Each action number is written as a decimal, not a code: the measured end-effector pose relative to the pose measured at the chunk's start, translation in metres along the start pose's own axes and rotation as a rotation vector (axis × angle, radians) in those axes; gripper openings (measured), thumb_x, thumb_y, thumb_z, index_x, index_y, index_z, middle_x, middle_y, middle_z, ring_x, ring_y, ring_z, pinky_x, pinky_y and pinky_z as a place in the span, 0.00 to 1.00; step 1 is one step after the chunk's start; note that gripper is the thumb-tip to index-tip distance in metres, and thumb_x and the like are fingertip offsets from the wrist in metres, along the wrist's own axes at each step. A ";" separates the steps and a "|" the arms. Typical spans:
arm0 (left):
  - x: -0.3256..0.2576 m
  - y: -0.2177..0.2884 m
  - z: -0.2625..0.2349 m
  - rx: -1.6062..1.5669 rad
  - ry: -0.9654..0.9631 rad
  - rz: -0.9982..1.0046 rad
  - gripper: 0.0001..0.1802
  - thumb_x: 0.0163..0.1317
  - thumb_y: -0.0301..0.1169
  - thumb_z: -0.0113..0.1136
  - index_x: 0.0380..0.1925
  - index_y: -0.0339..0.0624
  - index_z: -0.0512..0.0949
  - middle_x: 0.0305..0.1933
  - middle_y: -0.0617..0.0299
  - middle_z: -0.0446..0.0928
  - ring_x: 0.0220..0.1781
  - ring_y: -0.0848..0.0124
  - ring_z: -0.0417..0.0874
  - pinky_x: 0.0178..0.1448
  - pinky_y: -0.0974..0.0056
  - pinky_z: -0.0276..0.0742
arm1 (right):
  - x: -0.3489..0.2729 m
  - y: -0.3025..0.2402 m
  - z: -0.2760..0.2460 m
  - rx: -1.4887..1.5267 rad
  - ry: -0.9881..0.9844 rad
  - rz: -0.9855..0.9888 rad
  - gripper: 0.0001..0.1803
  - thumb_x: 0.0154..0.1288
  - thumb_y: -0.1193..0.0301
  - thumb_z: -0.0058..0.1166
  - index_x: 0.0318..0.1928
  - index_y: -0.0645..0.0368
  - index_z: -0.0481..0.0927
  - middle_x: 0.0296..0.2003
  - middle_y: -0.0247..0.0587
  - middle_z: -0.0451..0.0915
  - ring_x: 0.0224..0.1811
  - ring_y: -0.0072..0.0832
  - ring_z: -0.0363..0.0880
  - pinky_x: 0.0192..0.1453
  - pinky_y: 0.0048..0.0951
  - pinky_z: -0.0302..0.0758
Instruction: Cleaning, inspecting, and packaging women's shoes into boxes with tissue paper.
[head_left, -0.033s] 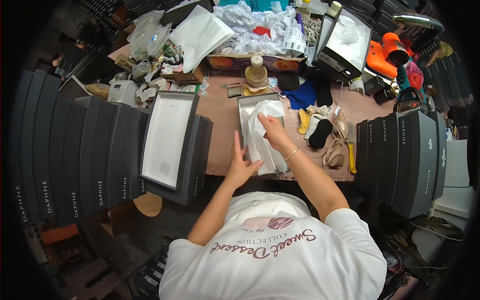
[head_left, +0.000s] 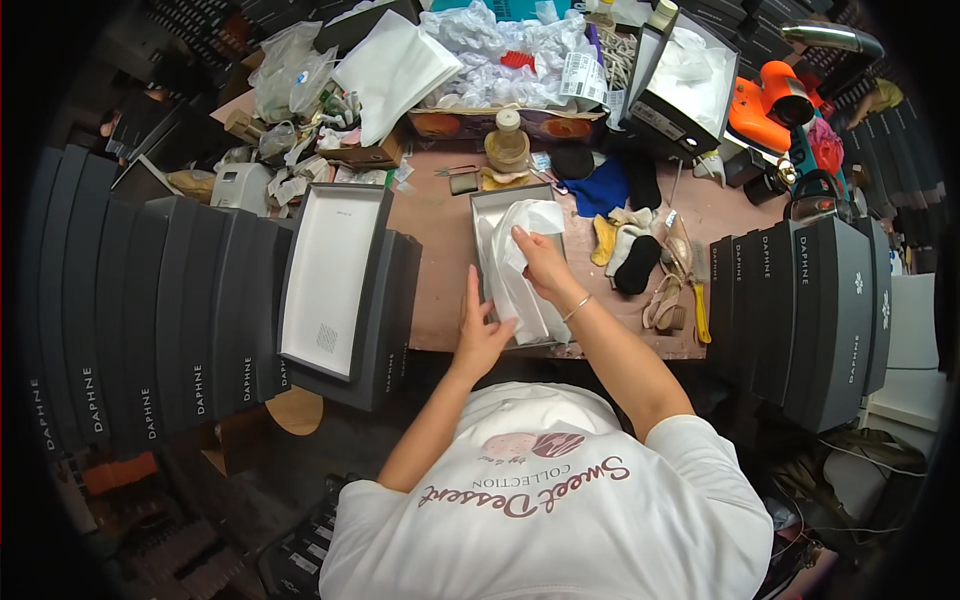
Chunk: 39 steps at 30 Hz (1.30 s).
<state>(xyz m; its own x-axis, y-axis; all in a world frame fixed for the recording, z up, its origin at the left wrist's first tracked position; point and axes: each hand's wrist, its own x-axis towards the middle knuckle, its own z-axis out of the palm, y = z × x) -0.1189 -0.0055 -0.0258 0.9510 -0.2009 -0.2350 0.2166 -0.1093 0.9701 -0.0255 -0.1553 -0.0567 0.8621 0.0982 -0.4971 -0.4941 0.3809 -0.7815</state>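
Observation:
An open grey shoe box [head_left: 478,215] lies lengthwise on the brown table, lined with white tissue paper [head_left: 515,295]. My right hand [head_left: 540,262] rests inside the box, its fingers closed on a fold of the tissue near the middle. My left hand [head_left: 482,335] is at the box's near left corner. Its fingers are straight and apart, flat against the box wall and the paper's edge. What lies under the tissue is hidden.
An upturned box lid [head_left: 330,270] rests on dark grey boxes stacked at the left [head_left: 150,320]; more stand at the right [head_left: 820,310]. Beige heeled shoes [head_left: 675,285], cloths [head_left: 625,255], a tape roll [head_left: 507,145], crumpled white paper [head_left: 500,60] and an orange tool [head_left: 770,100] crowd the table.

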 end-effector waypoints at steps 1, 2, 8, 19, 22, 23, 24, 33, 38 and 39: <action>-0.001 -0.016 0.003 -0.056 0.035 0.038 0.44 0.62 0.14 0.49 0.73 0.50 0.41 0.70 0.46 0.54 0.56 0.68 0.75 0.53 0.70 0.74 | 0.013 0.018 -0.014 0.060 0.014 -0.004 0.15 0.70 0.56 0.49 0.29 0.50 0.73 0.20 0.22 0.70 0.18 0.14 0.67 0.22 0.20 0.66; -0.001 -0.038 0.002 -0.086 0.089 0.030 0.34 0.63 0.14 0.48 0.69 0.40 0.55 0.59 0.51 0.70 0.49 0.75 0.78 0.53 0.72 0.73 | 0.020 0.029 -0.023 0.119 0.020 -0.004 0.15 0.70 0.56 0.49 0.29 0.50 0.73 0.20 0.22 0.70 0.18 0.14 0.67 0.22 0.20 0.66; 0.007 -0.045 -0.030 -0.458 0.319 -0.071 0.13 0.66 0.22 0.53 0.49 0.29 0.73 0.45 0.57 0.79 0.45 0.75 0.80 0.52 0.70 0.74 | 0.004 0.009 -0.043 0.247 0.051 0.101 0.24 0.71 0.55 0.46 0.57 0.58 0.69 0.47 0.44 0.78 0.47 0.33 0.80 0.46 0.35 0.80; 0.005 -0.007 -0.007 -0.336 0.327 0.011 0.10 0.68 0.32 0.54 0.43 0.37 0.72 0.40 0.60 0.77 0.40 0.75 0.78 0.46 0.70 0.74 | -0.075 -0.009 -0.006 -0.711 -0.065 -0.559 0.38 0.52 0.79 0.56 0.66 0.59 0.62 0.59 0.53 0.72 0.60 0.42 0.72 0.62 0.32 0.68; -0.013 0.018 -0.019 0.513 0.344 0.347 0.25 0.64 0.29 0.56 0.61 0.36 0.65 0.51 0.49 0.73 0.49 0.65 0.78 0.55 0.59 0.74 | -0.065 -0.028 -0.007 -0.778 -0.152 -0.557 0.35 0.52 0.79 0.55 0.63 0.60 0.64 0.55 0.54 0.75 0.57 0.45 0.74 0.60 0.34 0.70; -0.013 0.034 -0.022 0.753 0.256 0.556 0.35 0.61 0.25 0.56 0.68 0.39 0.57 0.58 0.43 0.68 0.57 0.56 0.74 0.59 0.53 0.70 | -0.062 -0.030 -0.004 -0.828 -0.195 -0.536 0.34 0.52 0.78 0.55 0.63 0.60 0.64 0.56 0.54 0.74 0.57 0.47 0.74 0.60 0.35 0.70; -0.013 0.040 -0.023 0.747 0.142 0.528 0.33 0.61 0.24 0.54 0.67 0.39 0.58 0.58 0.42 0.68 0.57 0.53 0.74 0.60 0.54 0.70 | -0.062 -0.031 -0.002 -0.878 -0.234 -0.505 0.34 0.52 0.78 0.55 0.63 0.61 0.64 0.56 0.54 0.74 0.57 0.48 0.74 0.60 0.36 0.69; 0.016 -0.025 -0.054 -0.027 0.179 0.068 0.16 0.66 0.24 0.47 0.51 0.31 0.75 0.49 0.54 0.79 0.48 0.69 0.80 0.54 0.66 0.75 | -0.106 -0.053 -0.161 -1.296 0.473 -0.650 0.38 0.53 0.67 0.64 0.63 0.60 0.62 0.54 0.58 0.71 0.55 0.50 0.72 0.57 0.43 0.72; 0.029 0.040 -0.062 -0.779 0.311 -0.123 0.17 0.66 0.30 0.52 0.53 0.37 0.71 0.49 0.51 0.78 0.51 0.59 0.80 0.55 0.55 0.79 | -0.139 -0.035 -0.310 -1.298 0.708 -0.004 0.33 0.59 0.62 0.58 0.62 0.61 0.65 0.51 0.62 0.73 0.54 0.56 0.73 0.55 0.49 0.72; 0.031 0.058 -0.065 -0.664 0.396 -0.007 0.18 0.66 0.28 0.51 0.55 0.37 0.69 0.49 0.51 0.78 0.51 0.59 0.80 0.55 0.56 0.78 | -0.137 -0.015 -0.315 -1.251 0.715 -0.112 0.36 0.58 0.61 0.59 0.63 0.62 0.64 0.52 0.63 0.72 0.55 0.56 0.72 0.57 0.48 0.71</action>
<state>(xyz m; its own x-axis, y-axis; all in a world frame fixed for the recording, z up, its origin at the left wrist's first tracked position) -0.0626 0.0454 0.0270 0.9300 0.1747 -0.3235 0.1908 0.5227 0.8309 -0.1717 -0.4638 -0.0957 0.8474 -0.4926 -0.1982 -0.5248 -0.7205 -0.4532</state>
